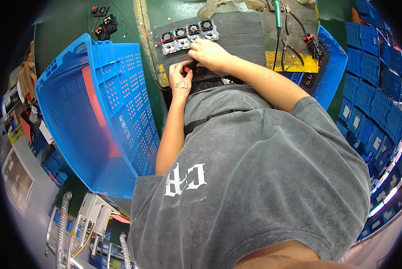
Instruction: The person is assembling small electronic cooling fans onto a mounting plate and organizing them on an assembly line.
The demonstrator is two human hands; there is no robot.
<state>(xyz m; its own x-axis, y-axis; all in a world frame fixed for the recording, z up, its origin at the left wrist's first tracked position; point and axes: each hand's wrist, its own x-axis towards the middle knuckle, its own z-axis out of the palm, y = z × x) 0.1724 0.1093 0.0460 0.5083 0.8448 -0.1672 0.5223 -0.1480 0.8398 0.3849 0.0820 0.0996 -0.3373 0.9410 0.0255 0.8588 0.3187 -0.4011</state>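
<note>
My left hand (181, 81) is closed round a small black part with a red round piece (186, 69), low at the near edge of the work mat. Just above and to its right, my right hand (208, 54) has its fingers drawn together; what they pinch, if anything, is hidden. Its fingertips lie beside a metal strip carrying several small black fans (180, 33) with red wires. A thin red wire and a white connector (226, 81) hang below my right wrist, close to my shirt.
The dark grey mat (243, 33) covers the middle of the bench. Rightward are a green-handled soldering iron (278, 15), pliers (293, 56) and a blue crate (333, 58) of parts. A large blue crate (113, 80) stands at left, with loose fans (106, 28) beyond it.
</note>
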